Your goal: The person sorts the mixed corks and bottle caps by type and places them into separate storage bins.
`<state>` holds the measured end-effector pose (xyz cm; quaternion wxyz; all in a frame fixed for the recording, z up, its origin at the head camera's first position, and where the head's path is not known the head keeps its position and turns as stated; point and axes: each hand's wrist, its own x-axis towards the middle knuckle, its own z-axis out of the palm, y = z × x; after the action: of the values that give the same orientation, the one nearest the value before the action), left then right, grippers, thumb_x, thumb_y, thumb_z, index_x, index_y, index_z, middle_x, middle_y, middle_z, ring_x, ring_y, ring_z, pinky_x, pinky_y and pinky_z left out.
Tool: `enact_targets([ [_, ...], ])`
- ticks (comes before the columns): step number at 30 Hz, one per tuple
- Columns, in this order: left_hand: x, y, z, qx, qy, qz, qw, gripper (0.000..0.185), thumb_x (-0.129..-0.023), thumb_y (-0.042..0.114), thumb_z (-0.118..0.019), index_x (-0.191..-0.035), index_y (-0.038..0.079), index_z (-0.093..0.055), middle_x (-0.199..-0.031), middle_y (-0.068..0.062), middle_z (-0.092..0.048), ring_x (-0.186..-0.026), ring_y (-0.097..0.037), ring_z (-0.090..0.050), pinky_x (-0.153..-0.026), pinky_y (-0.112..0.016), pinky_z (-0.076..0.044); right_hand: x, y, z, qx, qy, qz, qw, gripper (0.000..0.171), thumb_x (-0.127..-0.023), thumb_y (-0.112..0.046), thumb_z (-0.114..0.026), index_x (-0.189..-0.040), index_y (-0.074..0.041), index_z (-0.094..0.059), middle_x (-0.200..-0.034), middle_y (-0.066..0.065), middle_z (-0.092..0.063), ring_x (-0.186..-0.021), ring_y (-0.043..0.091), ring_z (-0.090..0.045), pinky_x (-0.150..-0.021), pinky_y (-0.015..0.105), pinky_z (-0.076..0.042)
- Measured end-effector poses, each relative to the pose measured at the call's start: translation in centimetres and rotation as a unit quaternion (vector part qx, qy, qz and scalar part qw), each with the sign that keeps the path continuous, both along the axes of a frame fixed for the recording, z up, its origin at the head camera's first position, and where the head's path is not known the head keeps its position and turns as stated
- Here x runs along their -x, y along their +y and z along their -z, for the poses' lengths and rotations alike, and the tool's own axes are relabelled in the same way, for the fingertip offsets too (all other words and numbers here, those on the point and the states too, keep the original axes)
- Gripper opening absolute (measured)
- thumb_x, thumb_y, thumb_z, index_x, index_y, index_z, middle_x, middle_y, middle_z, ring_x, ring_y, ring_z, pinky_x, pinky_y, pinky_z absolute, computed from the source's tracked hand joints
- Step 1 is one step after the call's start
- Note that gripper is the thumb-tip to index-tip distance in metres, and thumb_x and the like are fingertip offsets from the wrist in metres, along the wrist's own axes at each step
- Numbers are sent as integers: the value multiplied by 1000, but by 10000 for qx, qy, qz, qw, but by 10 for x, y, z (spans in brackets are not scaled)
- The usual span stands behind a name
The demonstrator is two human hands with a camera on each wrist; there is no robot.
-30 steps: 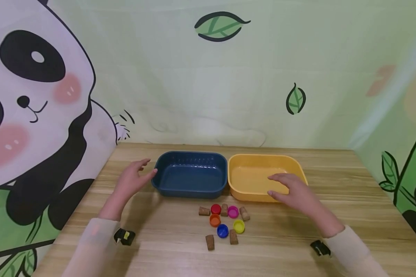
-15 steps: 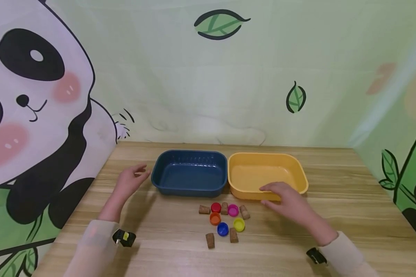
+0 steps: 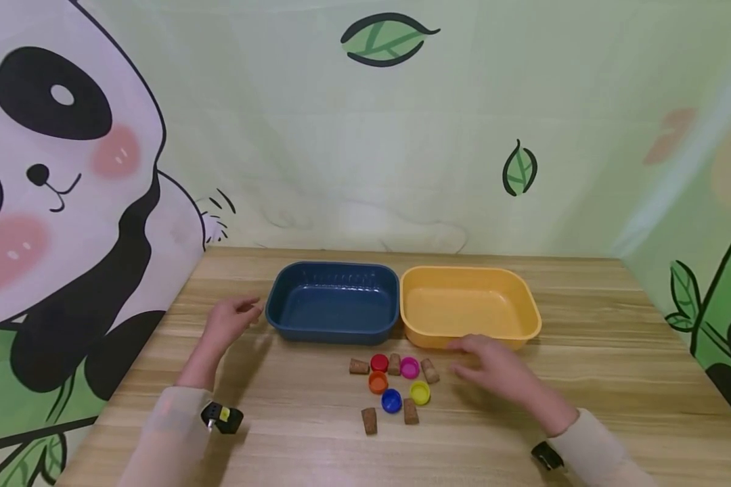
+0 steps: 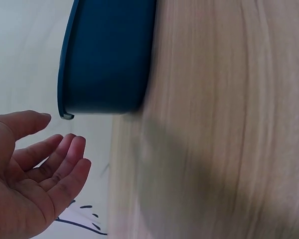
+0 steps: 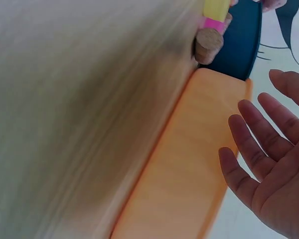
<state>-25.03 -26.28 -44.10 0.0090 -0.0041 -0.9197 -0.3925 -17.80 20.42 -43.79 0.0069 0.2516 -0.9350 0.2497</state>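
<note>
A dark blue tray (image 3: 286,318) and a yellow tray (image 3: 526,318) stand side by side at the middle of the wooden table (image 3: 615,352). In front of them lie several coloured bottle caps (image 3: 379,383) and several corks (image 3: 369,421) in a loose cluster. My left hand (image 3: 227,323) hovers just left of the blue tray (image 4: 109,59), fingers relaxed and holding nothing. My right hand (image 3: 493,368) hovers in front of the yellow tray (image 5: 184,164), a little right of the cluster, fingers spread and empty. A cork (image 5: 209,44) and a pink cap (image 5: 213,24) show in the right wrist view.
Cloth walls with panda and leaf prints enclose the table at the back and both sides. Bare wood lies to the left, right and front of the cluster.
My right hand has drawn back from over the yellow tray toward me and down, now in front of it. My left hand has pulled slightly away from the blue tray.
</note>
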Motion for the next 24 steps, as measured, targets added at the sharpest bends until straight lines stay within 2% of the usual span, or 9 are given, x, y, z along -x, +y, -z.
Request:
enact_targets([
  [3,1,-1,3,-133,-46,-59,9999,40,-100,13,-61,-130,-14,-60,-113,-32,-72,-87,-24,-73,-70,-18,-53,2,-2,4,-36,-140,-84,9999,27,-92,-14,-74,-118,-6,-71,-115,9,-76,-106,28,-71,-95,48,-60],
  [7,2,-2,6,-298,-286,-115,9991,40,-101,14,-60,-131,-13,-61,-113,-31,-72,-86,-16,-71,-71,-19,-55,5,-5,10,-62,-268,-228,9994,29,-92,-14,-74,-119,-5,-71,-116,10,-76,-103,26,-71,-93,45,-61],
  [11,2,-2,6,-400,-543,-206,9975,42,-102,17,-59,-134,-10,-60,-113,-29,-72,-87,-14,-69,-74,-21,-56,8,-8,14,-77,-455,-364,9983,32,-92,-14,-74,-122,-3,-69,-118,12,-75,-103,26,-71,-93,44,-61],
  [16,2,0,5,-548,-613,-284,9962,43,-103,23,-59,-132,-8,-63,-109,-26,-73,-81,-8,-64,-71,-17,-53,11,-11,18,6,-651,-549,9964,35,-93,-13,-73,-125,0,-68,-121,15,-74,-107,29,-71,-95,45,-61],
  [24,3,4,6,-705,-711,-298,9945,39,-103,18,-61,-131,-8,-64,-113,-25,-74,-80,-10,-66,-73,-21,-59,13,-17,20,-114,-866,-653,9940,40,-94,-15,-73,-130,2,-65,-128,18,-71,-119,35,-68,-103,52,-56],
])
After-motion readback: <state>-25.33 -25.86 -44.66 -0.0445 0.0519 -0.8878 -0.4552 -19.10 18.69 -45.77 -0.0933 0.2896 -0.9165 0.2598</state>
